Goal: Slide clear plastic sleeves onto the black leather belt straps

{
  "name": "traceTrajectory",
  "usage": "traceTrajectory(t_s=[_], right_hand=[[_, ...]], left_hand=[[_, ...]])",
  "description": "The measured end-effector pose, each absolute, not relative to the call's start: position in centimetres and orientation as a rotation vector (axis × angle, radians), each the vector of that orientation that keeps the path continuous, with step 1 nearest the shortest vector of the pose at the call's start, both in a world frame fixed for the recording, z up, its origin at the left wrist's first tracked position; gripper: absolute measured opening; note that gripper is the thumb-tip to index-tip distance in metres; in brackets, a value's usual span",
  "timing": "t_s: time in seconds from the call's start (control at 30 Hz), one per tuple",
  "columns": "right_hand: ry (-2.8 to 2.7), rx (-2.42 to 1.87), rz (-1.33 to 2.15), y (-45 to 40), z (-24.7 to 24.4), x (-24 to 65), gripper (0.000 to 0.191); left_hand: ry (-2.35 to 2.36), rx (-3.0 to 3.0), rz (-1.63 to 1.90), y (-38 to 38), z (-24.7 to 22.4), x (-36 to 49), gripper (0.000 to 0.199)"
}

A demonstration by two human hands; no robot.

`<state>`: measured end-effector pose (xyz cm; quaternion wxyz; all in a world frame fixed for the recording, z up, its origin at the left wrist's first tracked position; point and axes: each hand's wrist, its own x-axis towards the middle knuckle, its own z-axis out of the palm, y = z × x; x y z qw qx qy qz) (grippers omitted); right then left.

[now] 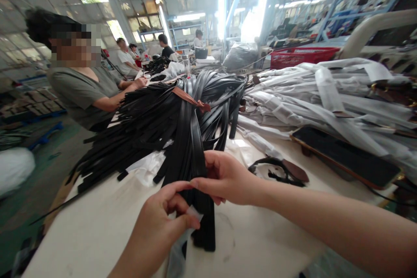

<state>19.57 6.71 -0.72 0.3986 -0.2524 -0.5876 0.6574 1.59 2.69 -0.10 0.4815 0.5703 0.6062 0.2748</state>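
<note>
A large bundle of black straps (192,126) lies across the pale table, with a brown band (190,99) tied round it. Near its lower end, my left hand (167,215) pinches a small translucent piece (194,213) between thumb and finger. My right hand (224,178) is closed at the edge of the black straps, its thumb and index fingertips close to my left index fingertip. What the right fingers grip is partly hidden. The strap ends hang below both hands.
White-wrapped straps (293,100) are heaped at the right, near a dark flat board (347,152) and a black looped strap (276,169). Behind them stands a red basket (302,56). A person (84,87) works at the table's left side. Others sit farther back.
</note>
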Motion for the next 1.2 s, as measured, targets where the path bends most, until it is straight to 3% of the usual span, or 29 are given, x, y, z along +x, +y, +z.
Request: traceTrajectory(t_s=[0.47,0.77,1.2], right_hand=[[-1.484,-0.672,1.675,6.73,-0.62,19.46,0.017],[-1.454,-0.726,1.687,6.62,-1.08,19.06,0.034],[-1.492,-0.758,1.600,6.87,-1.03,19.39,0.018]], left_hand=[[1.430,1.373,0.733,2.62,-0.14,1.68,0.035],[1.404,1.349,0.737,2.33,-0.11,1.98,0.041],[1.373,1.294,0.745,2.33,-0.15,1.86,0.050]])
